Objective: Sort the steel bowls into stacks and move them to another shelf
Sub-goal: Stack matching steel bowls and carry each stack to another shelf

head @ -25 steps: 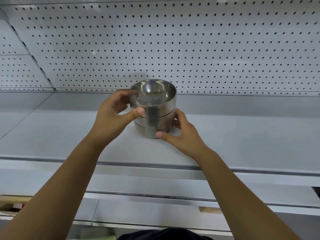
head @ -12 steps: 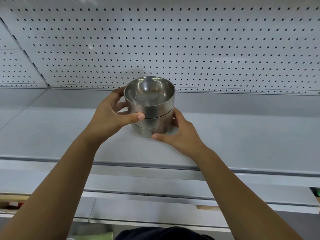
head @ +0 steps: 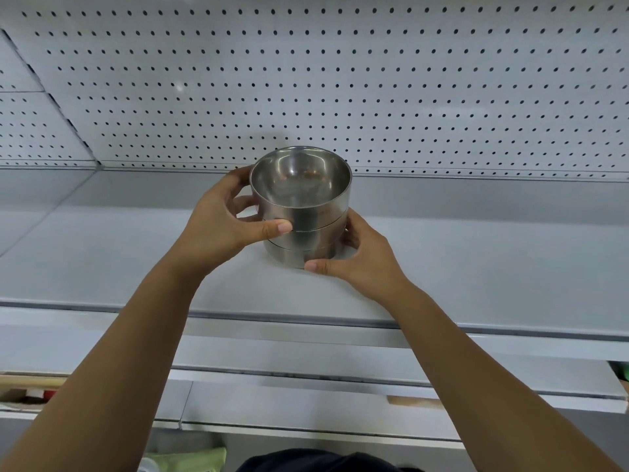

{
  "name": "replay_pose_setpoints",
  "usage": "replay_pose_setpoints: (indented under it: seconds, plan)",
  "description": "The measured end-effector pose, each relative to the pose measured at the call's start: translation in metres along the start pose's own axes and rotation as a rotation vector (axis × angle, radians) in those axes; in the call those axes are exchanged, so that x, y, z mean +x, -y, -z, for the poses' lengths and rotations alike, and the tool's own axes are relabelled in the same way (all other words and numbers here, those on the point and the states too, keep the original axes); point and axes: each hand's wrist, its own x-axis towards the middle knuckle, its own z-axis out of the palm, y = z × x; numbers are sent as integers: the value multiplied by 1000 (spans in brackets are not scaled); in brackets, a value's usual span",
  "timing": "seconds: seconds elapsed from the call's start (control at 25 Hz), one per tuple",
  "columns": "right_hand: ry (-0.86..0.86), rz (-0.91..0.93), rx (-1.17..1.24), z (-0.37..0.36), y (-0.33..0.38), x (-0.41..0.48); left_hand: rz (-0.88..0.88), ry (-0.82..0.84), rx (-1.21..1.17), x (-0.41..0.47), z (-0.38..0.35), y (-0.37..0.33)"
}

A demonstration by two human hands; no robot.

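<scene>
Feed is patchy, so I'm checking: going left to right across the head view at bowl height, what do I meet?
In order: left hand → stack of steel bowls → right hand. Both hands grip the stack.

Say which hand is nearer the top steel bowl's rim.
Left. The left hand grips the shiny round steel bowl stack near that rim; the right hand holds its base.

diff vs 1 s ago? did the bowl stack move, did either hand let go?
Nothing visibly changed; only the camera view shifted slightly. The left hand still grips the stack of three steel bowls near its top. The right hand still holds its base. The stack stays over the same spot of the white shelf, in front of the pegboard.
</scene>
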Motion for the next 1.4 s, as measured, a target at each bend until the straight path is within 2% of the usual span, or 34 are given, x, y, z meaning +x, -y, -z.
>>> replay_pose_setpoints:
  seconds: [0.32, 0.72, 1.12, 1.4]
  plan:
    - [-53, -16, 60, 46, 0, -33, -82, 99, -116, -9, -36, -25]
    - [-227, -92, 97, 159, -34, -147, -105, 321, -211, -24, -175, -58]
    - [-581, -218, 91, 320, -97, -372, -30, 614, -418, -97, -436, -131]
    - [-846, -387, 91, 407, -149, -557, 32, 911, -468, -187, -634, -168]
